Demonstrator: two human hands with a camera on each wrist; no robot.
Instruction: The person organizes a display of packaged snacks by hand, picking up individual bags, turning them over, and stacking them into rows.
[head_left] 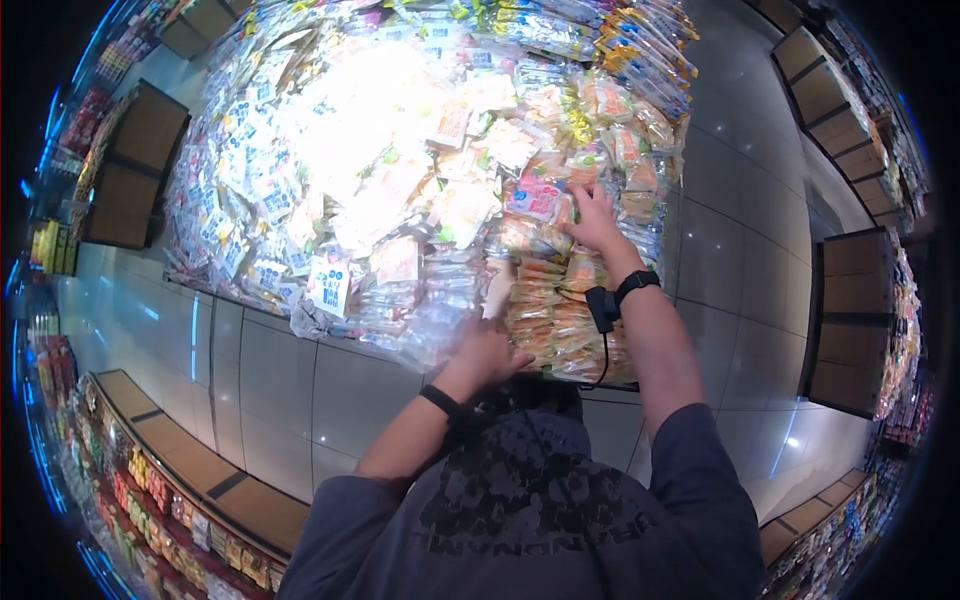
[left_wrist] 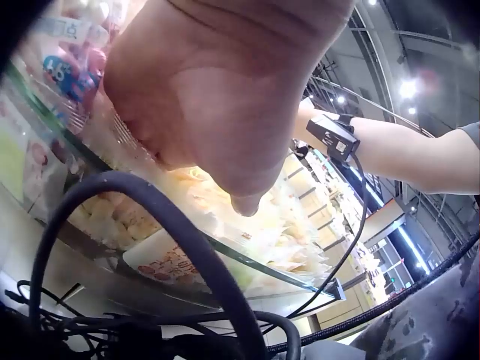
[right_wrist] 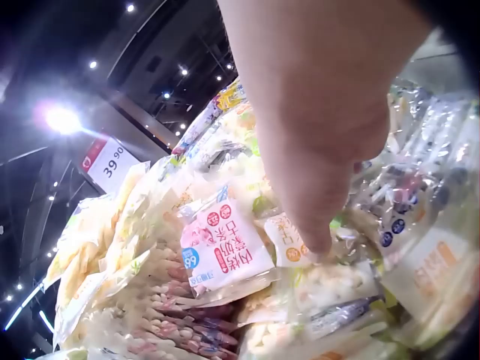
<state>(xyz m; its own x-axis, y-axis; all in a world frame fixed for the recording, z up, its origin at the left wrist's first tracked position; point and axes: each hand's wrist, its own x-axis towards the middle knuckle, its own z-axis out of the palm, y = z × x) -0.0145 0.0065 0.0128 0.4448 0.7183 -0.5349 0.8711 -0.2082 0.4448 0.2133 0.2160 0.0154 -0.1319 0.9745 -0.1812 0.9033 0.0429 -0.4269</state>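
A large bin is heaped with plastic-wrapped snack packets (head_left: 395,260). My right hand (head_left: 597,220) reaches over the orange packets on the right side, fingertips down beside a pink and white packet (head_left: 535,198). The right wrist view shows that pink packet (right_wrist: 225,251) lying left of the fingers, and a fingertip at a smaller white packet (right_wrist: 286,240). My left hand (head_left: 485,350) is low at the bin's front edge, beside rows of orange-labelled packets (head_left: 535,300). In the left wrist view, the left hand (left_wrist: 214,97) hangs over the glass edge; its grip is hidden.
Shelves with boxes (head_left: 135,165) stand left and more (head_left: 850,320) stand right, across a grey tiled floor (head_left: 735,250). A price sign (right_wrist: 111,163) rises behind the heap. A black cable (left_wrist: 150,195) loops near the left wrist.
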